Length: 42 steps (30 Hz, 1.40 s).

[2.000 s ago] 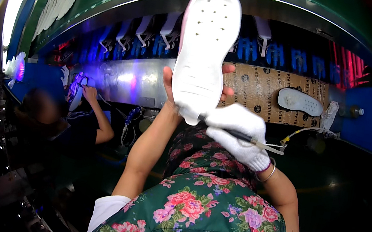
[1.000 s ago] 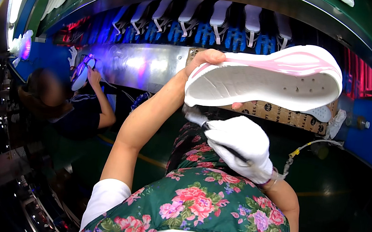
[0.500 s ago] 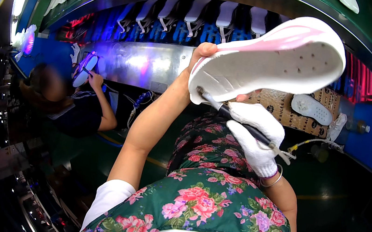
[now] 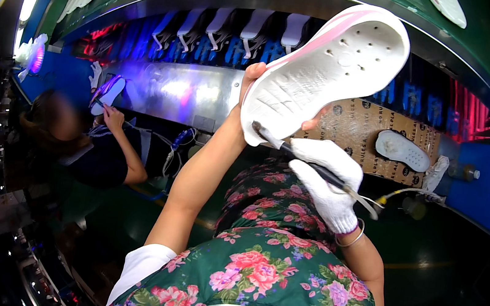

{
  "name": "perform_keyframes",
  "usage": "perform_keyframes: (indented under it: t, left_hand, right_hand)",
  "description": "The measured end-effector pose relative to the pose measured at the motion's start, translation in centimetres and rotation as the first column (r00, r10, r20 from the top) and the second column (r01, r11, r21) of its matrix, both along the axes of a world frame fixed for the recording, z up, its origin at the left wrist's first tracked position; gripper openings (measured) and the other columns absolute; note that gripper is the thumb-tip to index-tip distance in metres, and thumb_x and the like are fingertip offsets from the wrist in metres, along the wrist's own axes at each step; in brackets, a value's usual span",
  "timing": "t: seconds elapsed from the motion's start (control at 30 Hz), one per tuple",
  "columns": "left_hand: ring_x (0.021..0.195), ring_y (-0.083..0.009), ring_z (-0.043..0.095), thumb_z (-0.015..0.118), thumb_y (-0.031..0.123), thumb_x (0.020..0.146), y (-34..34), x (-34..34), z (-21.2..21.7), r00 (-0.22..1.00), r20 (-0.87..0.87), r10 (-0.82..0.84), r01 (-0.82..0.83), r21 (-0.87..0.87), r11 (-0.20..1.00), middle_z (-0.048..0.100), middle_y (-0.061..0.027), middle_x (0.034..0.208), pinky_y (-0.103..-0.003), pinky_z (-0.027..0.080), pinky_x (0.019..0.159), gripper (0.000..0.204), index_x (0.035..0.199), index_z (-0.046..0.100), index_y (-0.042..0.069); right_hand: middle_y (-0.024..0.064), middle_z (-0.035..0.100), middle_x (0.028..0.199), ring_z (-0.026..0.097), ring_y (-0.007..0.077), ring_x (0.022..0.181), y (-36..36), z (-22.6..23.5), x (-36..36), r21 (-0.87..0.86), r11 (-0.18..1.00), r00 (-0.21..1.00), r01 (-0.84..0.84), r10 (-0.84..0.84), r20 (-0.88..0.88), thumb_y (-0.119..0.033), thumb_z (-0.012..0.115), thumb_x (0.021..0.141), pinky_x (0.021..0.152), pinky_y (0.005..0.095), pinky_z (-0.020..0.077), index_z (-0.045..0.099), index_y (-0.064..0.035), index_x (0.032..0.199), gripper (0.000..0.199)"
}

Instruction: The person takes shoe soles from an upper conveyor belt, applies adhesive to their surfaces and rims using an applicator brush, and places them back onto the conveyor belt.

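Left hand (image 4: 254, 86) is raised, arm extended, grip clamped on the heel end of the white shoe sole (image 4: 330, 71), tread facing the camera, held up in front of the brown panel (image 4: 372, 129). Sole looks light, flexible and a bit springy; best held by the heel edge, as now. Gloved right hand (image 4: 324, 182) sits just below the sole, grip closed on a thin dark tool (image 4: 294, 154), tip touching the sole's heel edge.

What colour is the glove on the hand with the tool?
White. The glove on the right hand shows best in the head view.
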<state>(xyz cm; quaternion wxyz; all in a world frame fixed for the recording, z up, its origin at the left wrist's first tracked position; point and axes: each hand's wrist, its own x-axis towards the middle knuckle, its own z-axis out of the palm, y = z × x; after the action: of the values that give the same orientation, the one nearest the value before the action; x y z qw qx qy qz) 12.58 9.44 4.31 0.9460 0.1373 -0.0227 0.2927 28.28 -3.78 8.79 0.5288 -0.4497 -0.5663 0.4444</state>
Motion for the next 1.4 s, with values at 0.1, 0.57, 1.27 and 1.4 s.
perform_keyframes:
  t: [0.1,0.57,1.27,1.4]
  left_hand:
    - [0.098,-0.0395,0.058,0.067,0.065,0.075,-0.4,-1.2,-1.2,0.996,-0.087,0.019,-0.019,-0.003,1.0,0.05,-0.0298,0.128,-0.048,0.054,0.073,0.097,0.147,0.041,0.005]
    - [0.094,-0.0402,0.06,0.054,0.065,0.082,-6.3,-1.3,-1.3,0.984,-0.166,0.069,-0.09,-0.127,0.988,0.056,-0.0293,0.118,-0.048,0.049,0.077,0.093,0.146,0.04,-0.001]
    - [0.101,-0.0527,0.061,0.078,0.064,0.072,-0.7,-13.4,6.6,0.898,0.156,0.412,-0.44,0.389,0.81,0.035,-0.04,0.139,-0.052,0.063,0.071,0.119,0.151,0.02,-0.004]
    - [0.114,-0.0534,0.054,0.044,0.08,0.085,9.2,-15.5,9.3,0.885,0.258,0.388,-0.458,0.329,0.826,0.034,-0.0367,0.142,-0.054,0.058,0.086,0.107,0.154,0.02,0.002]
  right_hand:
    - [0.0118,0.073,0.101,0.07,0.0159,0.092,0.0,0.7,0.9,-0.146,0.946,0.955,-0.289,0.276,-0.106,-0.001,0.077,0.081,0.081,0.0274,0.0556,0.073,-0.0006,0.104,0.024]
    - [0.01,0.073,0.093,0.069,0.0256,0.082,6.1,1.5,5.6,0.644,0.756,0.742,0.116,-0.497,0.45,-0.001,0.077,0.075,0.073,0.0333,0.0557,0.073,-0.0062,0.097,0.023]
    - [0.0184,0.071,0.106,0.069,0.021,0.087,-0.7,-4.4,1.5,-0.465,0.884,0.826,0.045,-0.294,-0.48,0.005,0.067,0.082,0.072,0.0274,0.0575,0.067,0.0066,0.107,0.025]
    - [0.016,0.072,0.103,0.068,0.0174,0.087,0.2,-4.8,-0.6,-0.441,0.895,0.854,0.072,-0.283,-0.436,0.006,0.069,0.082,0.077,0.0256,0.0546,0.07,0.0075,0.105,0.023]
